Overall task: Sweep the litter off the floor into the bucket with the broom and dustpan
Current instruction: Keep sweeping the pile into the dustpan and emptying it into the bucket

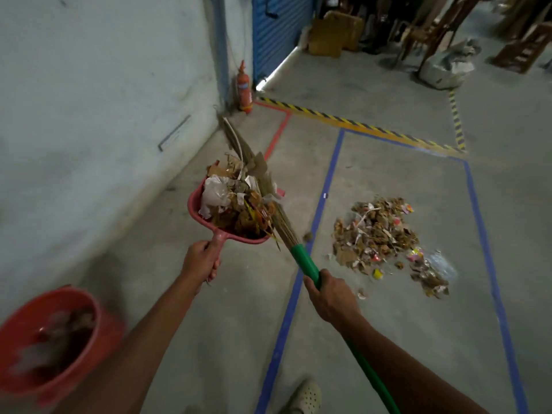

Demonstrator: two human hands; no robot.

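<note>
**A:** Left hand?
**B:** Left hand (200, 258): grip curled round the handle of the dustpan (194, 206). The pan is held above the floor (239, 318), near its wall edge, and heaped with a load (239, 207) of dry leaves, paper and clear plastic.

**A:** Right hand?
**B:** Right hand (331, 297): grip wrapped round the green shaft of the broom (307, 262). The bristles lie along the right side of the load, touching it, with the tips pointing at the wall.

**A:** Litter still down?
**B:** Yes. A pile of litter (379, 234) lies on the floor to the right of the pan, well apart from it, between two blue tape lines (328, 174). Loose scraps trail off its near right side.

**A:** Bucket?
**B:** Bucket (109, 327): red, at the near left by the wall and below the left forearm. It is blurred, but some litter shows inside.

**A:** Other entries?
**B:** An extinguisher (244, 88) stands in the far wall corner. Striped tape (358, 122) crosses the floor beyond the pile. A shoe (306, 395) shows at the near edge.
</note>
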